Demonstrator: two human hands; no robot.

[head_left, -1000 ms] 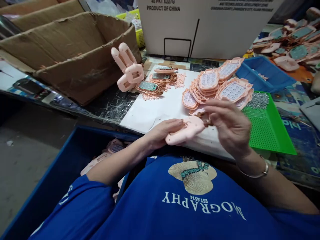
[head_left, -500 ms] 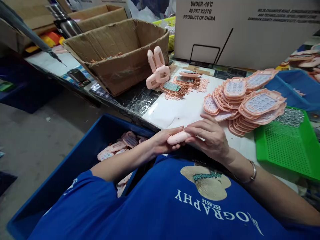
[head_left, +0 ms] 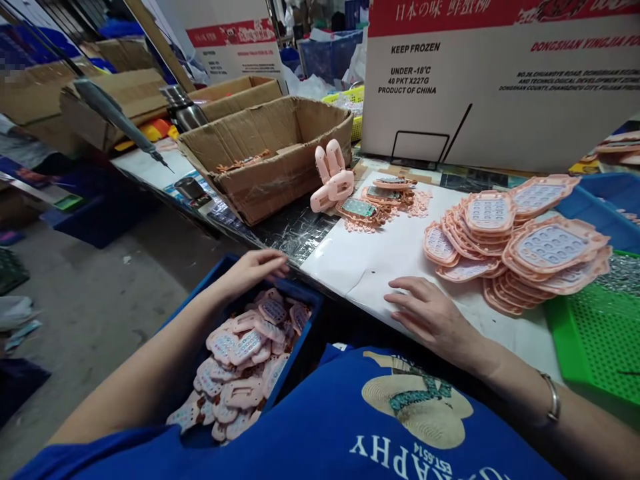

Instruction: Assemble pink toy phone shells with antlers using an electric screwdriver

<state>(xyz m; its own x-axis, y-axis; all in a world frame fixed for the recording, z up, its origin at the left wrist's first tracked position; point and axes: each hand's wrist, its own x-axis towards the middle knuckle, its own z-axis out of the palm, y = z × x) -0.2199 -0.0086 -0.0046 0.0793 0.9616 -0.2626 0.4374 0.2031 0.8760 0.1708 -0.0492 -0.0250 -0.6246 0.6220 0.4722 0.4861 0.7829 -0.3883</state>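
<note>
at the upper right, a big white box (head_left: 475,130) says "keep frozen" and "product of china". the left hand (head_left: 264,267), loosely bent with nothing seen in it, is over the blue bin (head_left: 301,345) of pink toys (head_left: 245,347). the right hand (head_left: 433,317), open and empty, is near the pink pile (head_left: 490,212).

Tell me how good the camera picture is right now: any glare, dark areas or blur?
Head view: lighting is uneven, with the floor dim and the white sheet much brighter; the black wrapping shows shiny streaks. Head view again: "KEEP FROZEN" on the large carton reads clearly, while the left hand looks slightly soft, perhaps from motion.
</note>
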